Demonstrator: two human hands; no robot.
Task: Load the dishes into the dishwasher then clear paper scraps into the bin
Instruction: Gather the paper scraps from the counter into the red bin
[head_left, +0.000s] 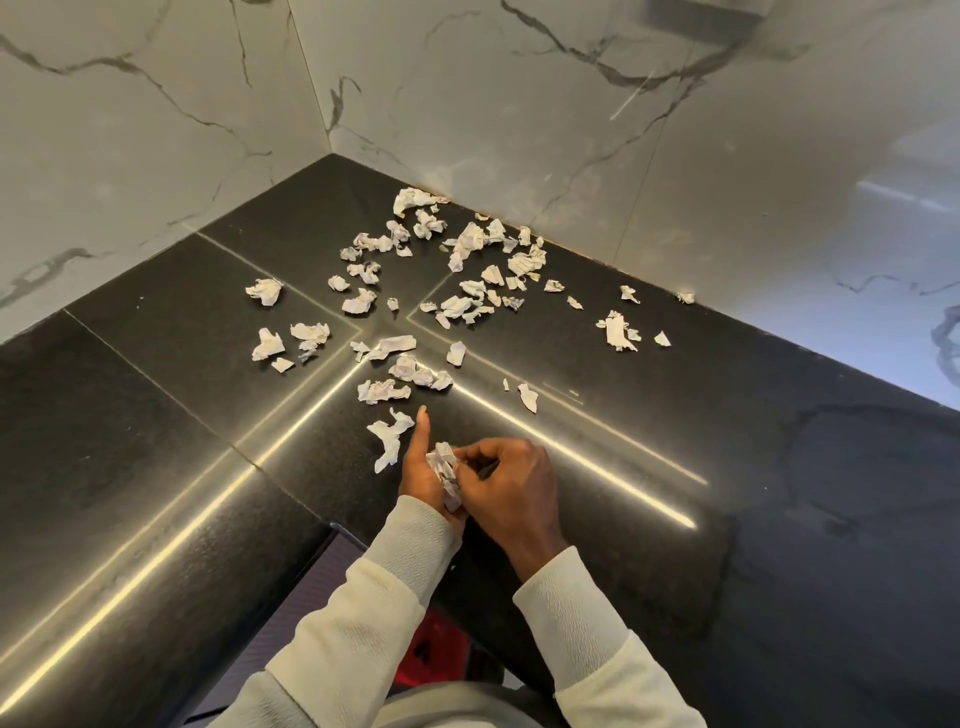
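Note:
Several crumpled white paper scraps (457, 306) lie scattered over the black corner countertop (675, 441). Near the front edge my left hand (422, 470) stands on its side, its top finger straight and pointing away, with a wad of gathered scraps (445, 475) against its palm. My right hand (511, 486) is curled over that wad and pinches it from the right. One longer scrap (389, 436) lies just left of my left hand. No dishwasher, dishes or bin are in view.
White marble walls (467, 104) close the corner behind the scraps. The countertop's front edge (311, 525) cuts in below my wrists, with a red object (431, 654) on the floor beneath. Bare black counter (130, 415) stretches to the left and right.

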